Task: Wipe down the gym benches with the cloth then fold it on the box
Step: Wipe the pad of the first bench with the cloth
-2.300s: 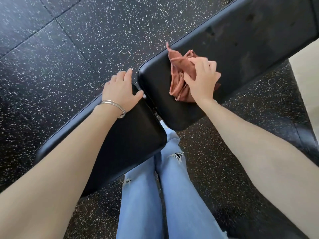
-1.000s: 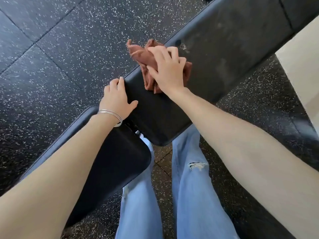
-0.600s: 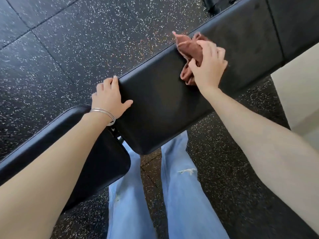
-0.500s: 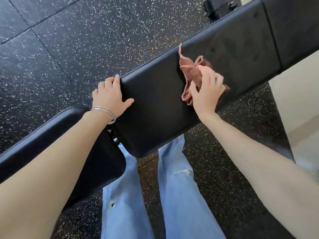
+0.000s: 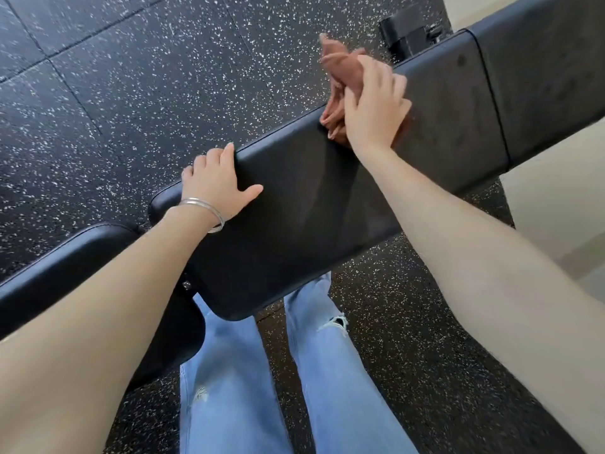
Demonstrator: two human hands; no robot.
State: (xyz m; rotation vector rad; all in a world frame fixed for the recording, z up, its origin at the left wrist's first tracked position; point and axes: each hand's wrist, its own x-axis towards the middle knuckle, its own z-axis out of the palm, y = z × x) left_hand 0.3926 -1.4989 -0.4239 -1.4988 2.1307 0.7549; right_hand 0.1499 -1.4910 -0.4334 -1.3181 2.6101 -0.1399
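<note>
A black padded gym bench (image 5: pixel 314 204) runs from lower left to upper right across the view. My right hand (image 5: pixel 373 109) presses a crumpled reddish-brown cloth (image 5: pixel 340 70) onto the bench's far edge; part of the cloth sticks out past that edge. My left hand (image 5: pixel 219 185) lies flat on the near end of the long pad, fingers spread over its far corner, a silver bangle on the wrist. The shorter seat pad (image 5: pixel 78 267) lies lower left, partly hidden by my left forearm. No box is in view.
Black speckled rubber floor (image 5: pixel 131 93) lies beyond and under the bench. My legs in blue jeans (image 5: pixel 248 388) stand below the pad. A second pad section (image 5: pixel 540 80) continues at upper right, with a black frame part (image 5: pixel 409 31) behind it. A pale wall (image 5: pixel 556 224) stands at right.
My right hand has swept the cloth along the pad from the near end toward upper right and out to the far edge. My left hand has stayed braced on the pad's near end.
</note>
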